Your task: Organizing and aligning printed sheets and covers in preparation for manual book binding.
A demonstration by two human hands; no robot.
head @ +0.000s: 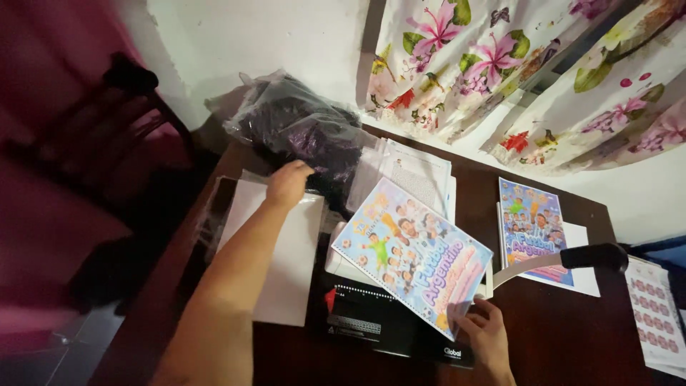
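My right hand (484, 334) grips the near corner of a colourful printed cover sheet with cartoon figures (411, 254), holding it tilted over a black comb-binding machine (379, 322). My left hand (287, 183) reaches across to the far left and rests on a stack of white sheets in clear plastic (282, 250), its fingers curled at the stack's far edge, next to a clear bag of dark binding combs (300, 129). The machine's lever with a black handle (593, 256) sticks out to the right.
A second matching cover sheet (532, 229) lies on white paper at the right. Printed pages (421, 175) are stacked behind the machine. A sheet of small stamps or stickers (654, 314) sits at the far right edge. Dark wooden table (572, 336); floral curtain (536, 71) behind; dark chair (107, 143) at left.
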